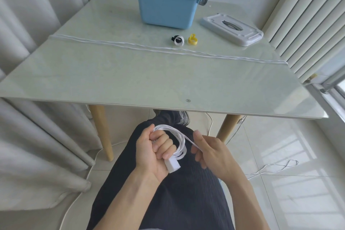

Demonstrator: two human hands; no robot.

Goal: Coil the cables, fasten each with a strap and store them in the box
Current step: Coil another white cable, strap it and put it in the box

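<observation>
One blue box (169, 3) stands on the desk (130, 78) at twelve o'clock, with one lid (231, 29) at one o'clock. Three straps: black (175, 38), white (179, 41), yellow (192, 39). Two white cables: one (149, 47) across the desk, one coil (180, 143) at six o'clock. Two hands (155, 152) (211, 153).

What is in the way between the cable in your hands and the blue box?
Nothing blocks it. The coiled cable is in the left hand, and the blue box is open, its lid lying beside it. Only loose cables and straps lie flat between.
</observation>
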